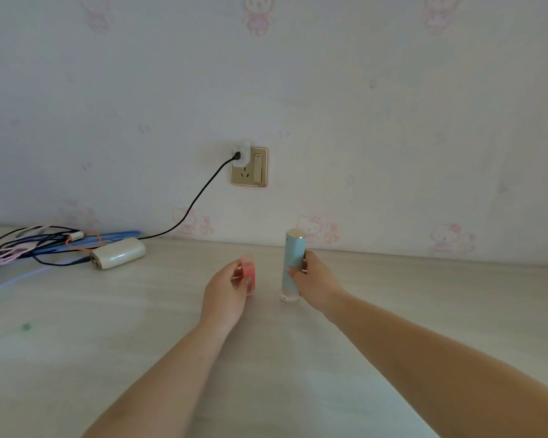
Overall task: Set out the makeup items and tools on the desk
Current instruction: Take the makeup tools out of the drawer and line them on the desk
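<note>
Seen from above and behind two bare forearms reaching across a pale wood-grain desk (393, 311) toward a wall papered with faint pink cartoon cats. Left hand (227, 292), just left of centre, pinching a small pink container (249, 273) between thumb and fingers, close to the desk surface; contact with the desk hard to judge. Right hand (314, 279), at 3 o'clock from the left, wrapped around a tall pale-blue bottle (293, 263) with a gold cap, upright, base on or just above the desk. Bottle and container near each other, not touching. At 10 o'clock, a white power adapter (117, 254) beside a tangle of cables (35, 245). At 12 o'clock, a gold wall socket (250, 167) with a plugged-in black cord.
</note>
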The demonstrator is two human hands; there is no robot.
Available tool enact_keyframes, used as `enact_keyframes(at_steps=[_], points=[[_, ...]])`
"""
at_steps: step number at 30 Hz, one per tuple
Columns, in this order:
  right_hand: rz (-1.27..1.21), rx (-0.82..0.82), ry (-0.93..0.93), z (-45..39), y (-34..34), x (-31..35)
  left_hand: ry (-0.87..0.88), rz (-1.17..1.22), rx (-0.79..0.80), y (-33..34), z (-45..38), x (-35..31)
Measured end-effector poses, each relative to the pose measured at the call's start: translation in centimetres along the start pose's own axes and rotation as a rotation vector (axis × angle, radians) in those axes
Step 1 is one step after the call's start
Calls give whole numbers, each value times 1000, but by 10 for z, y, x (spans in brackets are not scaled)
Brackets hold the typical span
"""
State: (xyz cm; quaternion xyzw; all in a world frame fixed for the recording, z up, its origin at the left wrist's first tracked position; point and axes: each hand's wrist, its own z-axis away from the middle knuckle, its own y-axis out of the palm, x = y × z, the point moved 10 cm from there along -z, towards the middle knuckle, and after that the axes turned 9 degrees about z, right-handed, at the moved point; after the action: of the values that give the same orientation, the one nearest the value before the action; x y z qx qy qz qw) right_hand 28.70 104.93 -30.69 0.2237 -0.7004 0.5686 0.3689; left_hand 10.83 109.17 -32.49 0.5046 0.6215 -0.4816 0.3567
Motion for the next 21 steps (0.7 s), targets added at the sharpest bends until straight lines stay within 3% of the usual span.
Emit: enact_keyframes(at_steps=[11,14,17,19,21], points=[[75,24,-109,-29,19,-3,24,-87,-5,11,-16,12],[69,30,-125,-30,22,-12,-41,55,9,13,-15,21],[-6,-11,-115,-21,9,-18,-147,270,-97,-4,-6,24],[-71,-83,-148,-5,-17,-16,-106,310,-242,-26,10,12],[-111,-203,-212,17,-52,-14,-25,299,-275,-35,37,-11]])
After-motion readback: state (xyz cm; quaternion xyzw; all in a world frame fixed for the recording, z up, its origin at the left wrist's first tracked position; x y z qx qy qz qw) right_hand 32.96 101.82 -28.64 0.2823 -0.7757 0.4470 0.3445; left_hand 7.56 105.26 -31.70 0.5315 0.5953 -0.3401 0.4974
